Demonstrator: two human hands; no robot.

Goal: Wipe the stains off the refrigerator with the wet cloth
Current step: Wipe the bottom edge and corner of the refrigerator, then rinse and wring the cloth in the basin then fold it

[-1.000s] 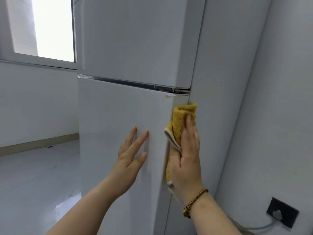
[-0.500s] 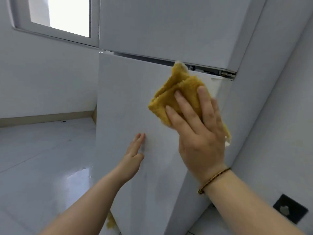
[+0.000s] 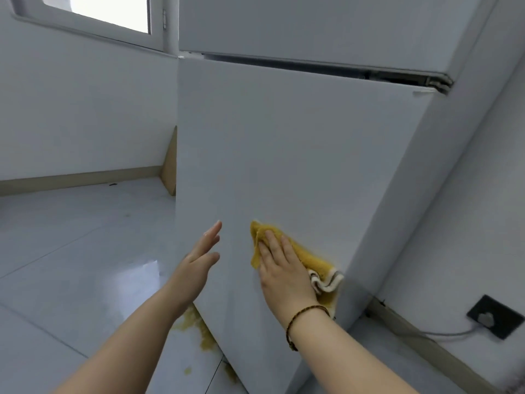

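Here your right hand (image 3: pixel 284 268) presses the yellow cloth (image 3: pixel 311 258) with straight fingers against the lower door (image 3: pixel 284 143) of the refrigerator (image 3: pixel 312 24), low on its right part. Your left hand (image 3: pixel 199 260), fingers straight, holds nothing at the door's left edge. Both doors are closed, so the inside is hidden. Yellow stains (image 3: pixel 199 328) lie on the floor (image 3: pixel 71 251) below.

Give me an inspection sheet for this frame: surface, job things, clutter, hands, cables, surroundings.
Surface: white fridge door, no stain plainly visible on its bare part.
Job's things: yellow cloth flat on the door, low, near its right edge.
Clutter: yellowish mess on the floor by the door's lower corner.
Hands: right hand presses the cloth, fingers straight; left hand open beside the door, contact unclear.
Cables: grey cable runs from a dark wall socket.
Surroundings: window upper left; glossy tiled floor.
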